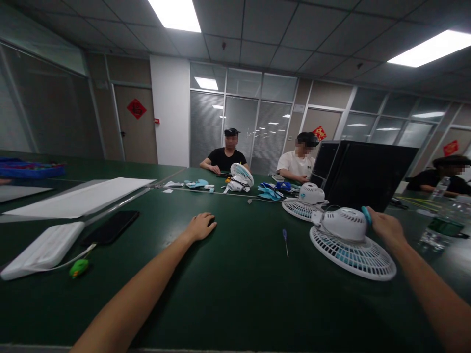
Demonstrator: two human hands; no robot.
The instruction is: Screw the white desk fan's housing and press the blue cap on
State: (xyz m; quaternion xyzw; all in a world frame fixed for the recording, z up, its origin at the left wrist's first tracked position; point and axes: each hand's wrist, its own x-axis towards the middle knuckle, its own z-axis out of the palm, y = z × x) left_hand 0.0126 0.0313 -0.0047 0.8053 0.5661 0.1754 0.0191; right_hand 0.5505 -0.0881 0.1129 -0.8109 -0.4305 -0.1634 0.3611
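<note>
My left hand (200, 226) lies palm down on the green table (235, 294). Its fingers look spread a little, with dark shade beneath them and no object visible in them. On the right, my right hand (387, 228) grips a small light-blue rounded part (367, 214) beside the housing of the nearer white fan (346, 224); whether the part is joined to the fan I cannot tell. That fan rests grille down. Just behind it sits a second white fan (311, 194), also grille down. A screwdriver (284, 237) with a purple-blue handle lies between my hands.
A large black box-shaped object (368, 171) stands behind the fans. To the left are a white power bank (44, 247), a black phone (112, 227) and white sheets (84, 196). Across the table, people sit near another fan (241, 176) and blue pieces (270, 191). Bottles (439, 225) stand right.
</note>
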